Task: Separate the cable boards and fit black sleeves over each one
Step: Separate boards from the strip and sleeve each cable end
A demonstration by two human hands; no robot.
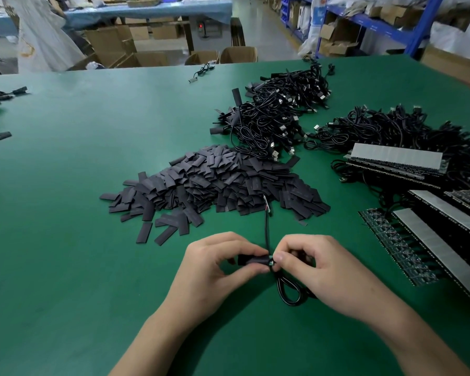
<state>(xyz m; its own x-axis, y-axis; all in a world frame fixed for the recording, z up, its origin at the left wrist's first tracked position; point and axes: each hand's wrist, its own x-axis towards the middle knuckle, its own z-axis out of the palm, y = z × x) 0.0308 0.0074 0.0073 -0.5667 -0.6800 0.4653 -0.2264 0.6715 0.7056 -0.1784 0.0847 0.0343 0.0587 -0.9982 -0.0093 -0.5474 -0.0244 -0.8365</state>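
Left hand (215, 263), right hand (318, 270) pinch one sleeve (253, 259), one cable (288, 291).

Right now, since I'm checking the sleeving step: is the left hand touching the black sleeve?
Touching. The head view shows the left hand pinching the sleeve between thumb and fingers, no gap.

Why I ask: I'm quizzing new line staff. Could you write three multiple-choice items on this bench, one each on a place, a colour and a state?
1. The loose sleeve pile lies: A) mid-table on the mat; B) on the floor; C) in a carton.
2. The mat is: A) blue; B) green; C) white.
3. The left hand: A) lies flat; B) pinches a black sleeve; C) holds scissors.
Answers: A, the heap rests on the mat; B, it is green throughout; B, the sleeve sits pinched in its grip.
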